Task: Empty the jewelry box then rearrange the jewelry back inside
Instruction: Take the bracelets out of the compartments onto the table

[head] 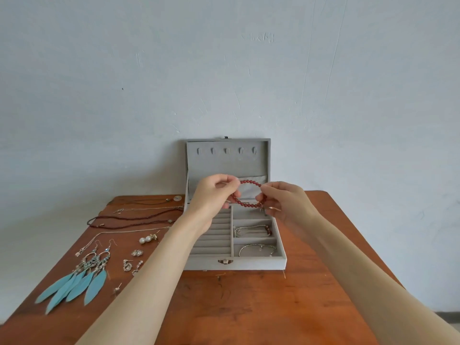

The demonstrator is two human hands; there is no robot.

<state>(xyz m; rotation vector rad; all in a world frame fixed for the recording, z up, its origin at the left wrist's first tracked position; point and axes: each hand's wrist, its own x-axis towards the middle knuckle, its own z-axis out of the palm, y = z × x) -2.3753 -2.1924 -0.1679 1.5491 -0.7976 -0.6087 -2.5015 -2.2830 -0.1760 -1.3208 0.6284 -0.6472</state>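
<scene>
A grey jewelry box [249, 263] stands open on the wooden table, its lid upright against the wall. Above its back part I hold a red bead bracelet [250, 182] spread between both hands. My left hand [214, 195] pinches its left side and my right hand [283, 202] pinches its right side. Two thin bracelets [256, 230] [257, 249] lie in the right-hand compartments. The ring rolls [214, 242] on the left of the box hold nothing.
Left of the box on the table [249, 307] lie several necklaces [134, 217], blue feather earrings [74, 285], pearl earrings [146, 239] and small silver earrings [132, 263]. The white wall is right behind the box.
</scene>
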